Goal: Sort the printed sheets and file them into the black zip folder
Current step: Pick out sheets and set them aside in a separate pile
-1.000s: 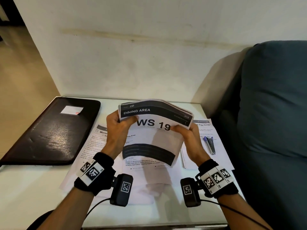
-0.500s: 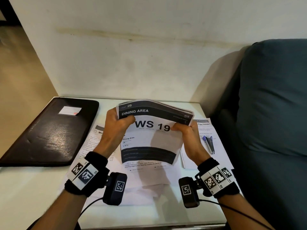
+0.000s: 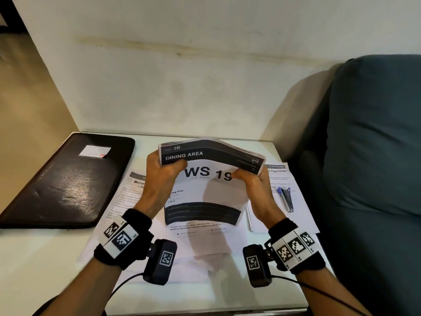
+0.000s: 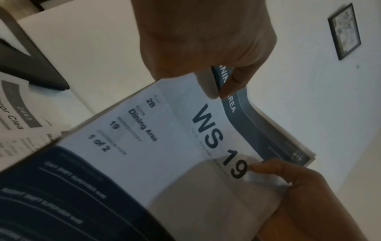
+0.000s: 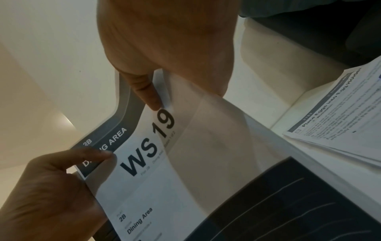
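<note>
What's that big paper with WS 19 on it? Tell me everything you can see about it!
The WS 19 sheet is white printed paper with a dark header band reading "2B" and "DINING AREA", smaller lines "Dining Area", "19", "1 of 2", and a dark block lower down. It fronts a thin stack of sheets, held up above the table, its top bowed. The left hand pinches its upper left, the right hand its upper right, thumbs in front.
</note>
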